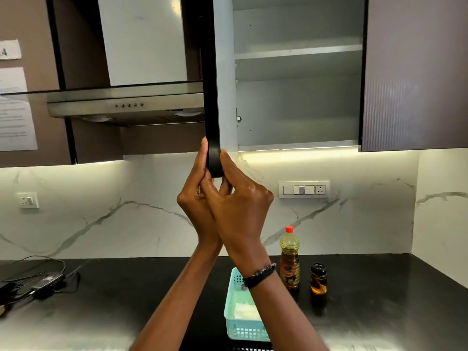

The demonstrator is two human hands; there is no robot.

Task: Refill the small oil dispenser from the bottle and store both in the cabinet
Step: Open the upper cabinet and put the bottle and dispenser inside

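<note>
Both hands raised at the cabinet door (214, 97), which stands edge-on and open. Left hand (196, 206) and right hand (238, 198) are clamped together on the door's bottom corner. Shelves inside look bare. Oil bottle (290, 259), capped, and small dispenser (318, 279), lid on, stand side by side but apart toward the back edge of the dark surface (101, 295), right of a teal basket (243, 315). Judged step: cabinet access; dispenser looks only part full. Next move likely calls for releasing the door and reaching down for the bottle.

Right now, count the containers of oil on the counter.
2: the tall oil bottle by the backsplash, and the small dispenser just right of it. The forearms might hide others.
</note>
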